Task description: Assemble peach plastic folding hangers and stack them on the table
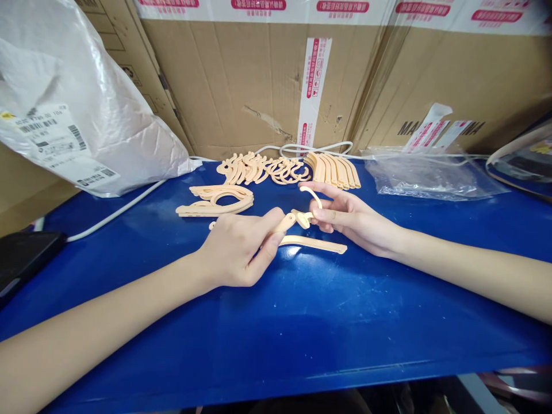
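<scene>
Your left hand (pixel 239 250) had its thumb and forefinger clamped on the near end of a short plastic arm (pixel 285 223), the other fingers curled under. Your right hand (pixel 351 221) pinched a small hook (pixel 311 194) at its base, thumb on top and fingers together beneath. The two pieces met between your hands, just above the blue table (pixel 302 328), at about 12 o'clock from your chest. Judging from that grip, the work in hand was seating the hook's base in the arm's end. It would have gone best with both pinches close to the joint, the pieces held in one line, and a straight push rather than a twist, since thin plastic like this probably bends before it clicks. The arm's long axis ran roughly 8 to 2 o'clock, its free end pointing to the hook. The hook's curve rose towards 12 and opened to about 9. A longer strip (pixel 317 245) lay just below, running from 9 towards 4 o'clock; you could not tell whether it was joined to the held arm. Towards 12 sat loose hooks (pixel 259 169), a stack of arms (pixel 334 169) at 1, and curved pieces (pixel 215 202) at 11, all clear of your hands.
</scene>
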A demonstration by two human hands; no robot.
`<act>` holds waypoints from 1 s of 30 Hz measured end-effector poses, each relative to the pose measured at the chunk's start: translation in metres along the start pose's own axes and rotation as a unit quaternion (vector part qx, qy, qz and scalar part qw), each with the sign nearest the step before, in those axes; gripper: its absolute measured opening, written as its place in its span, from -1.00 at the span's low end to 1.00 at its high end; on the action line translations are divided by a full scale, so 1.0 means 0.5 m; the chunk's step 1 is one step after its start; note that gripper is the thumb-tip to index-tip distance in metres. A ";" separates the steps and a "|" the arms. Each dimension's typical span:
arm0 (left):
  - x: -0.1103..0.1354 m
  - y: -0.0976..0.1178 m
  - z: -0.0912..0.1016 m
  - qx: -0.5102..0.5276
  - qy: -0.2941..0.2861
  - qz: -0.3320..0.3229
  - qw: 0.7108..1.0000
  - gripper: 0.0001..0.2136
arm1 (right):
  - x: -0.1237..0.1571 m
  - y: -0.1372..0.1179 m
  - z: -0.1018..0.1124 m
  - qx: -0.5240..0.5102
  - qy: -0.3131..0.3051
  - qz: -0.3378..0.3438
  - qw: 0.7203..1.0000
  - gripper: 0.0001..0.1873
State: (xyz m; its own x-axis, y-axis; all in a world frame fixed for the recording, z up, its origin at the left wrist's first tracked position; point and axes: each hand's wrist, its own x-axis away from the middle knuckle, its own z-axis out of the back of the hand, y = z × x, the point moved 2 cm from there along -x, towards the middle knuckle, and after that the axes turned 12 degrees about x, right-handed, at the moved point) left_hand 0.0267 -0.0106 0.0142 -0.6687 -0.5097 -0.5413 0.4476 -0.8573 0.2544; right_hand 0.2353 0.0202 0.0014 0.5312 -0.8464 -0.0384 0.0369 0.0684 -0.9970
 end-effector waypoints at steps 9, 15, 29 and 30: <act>0.000 0.000 0.000 -0.009 -0.005 -0.023 1.000 -0.81 | -0.004 0.002 -0.001 0.032 -0.016 0.007 0.999 -0.42; 0.003 -0.001 -0.002 -0.017 -0.017 -0.040 0.999 -0.80 | -0.002 -0.008 -0.004 0.055 -0.020 0.002 0.998 -0.46; 0.007 0.009 -0.004 -0.107 0.003 -0.070 0.992 -0.83 | 0.000 -0.004 -0.004 0.083 -0.007 0.004 0.997 -0.46; 0.006 0.009 -0.004 -0.113 0.004 -0.065 0.991 -0.82 | 0.000 -0.004 -0.004 0.086 -0.002 0.005 0.996 -0.47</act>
State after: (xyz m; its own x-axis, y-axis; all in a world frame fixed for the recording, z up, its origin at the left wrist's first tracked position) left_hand 0.0280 -0.0157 0.0120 -0.7254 -0.3946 -0.5640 0.4797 -0.8774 -0.0032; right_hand 0.2332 0.0190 0.0033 0.5355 -0.8432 -0.0481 0.1749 0.1665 -0.9704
